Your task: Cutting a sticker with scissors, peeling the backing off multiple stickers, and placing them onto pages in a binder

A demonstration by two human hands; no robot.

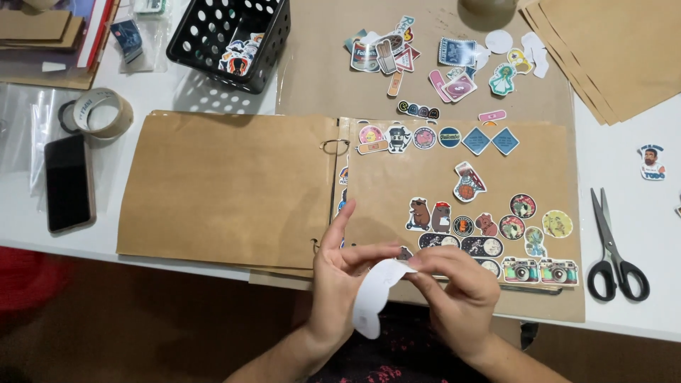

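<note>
You hold a white sticker backing (pixel 374 298) between both hands at the near edge of the table (pixel 631 326), just in front of the open kraft-paper album (pixel 284 184). Your left hand (pixel 339 273) pinches its top edge with thumb and forefinger, and your right hand (pixel 457 287) pinches the same edge from the other side, so the hands meet on it. The piece is curved and plain white on the side you see, hanging down from your fingers. The album's right page (pixel 511 170) carries many stickers; its left page is bare brown. Beyond it, loose stickers (pixel 440 60) lie on brown paper. A black perforated basket (pixel 230 39), a tape roll (pixel 103 112), a phone (pixel 69 183) and black scissors (pixel 616 248) rest on the white table.
</note>
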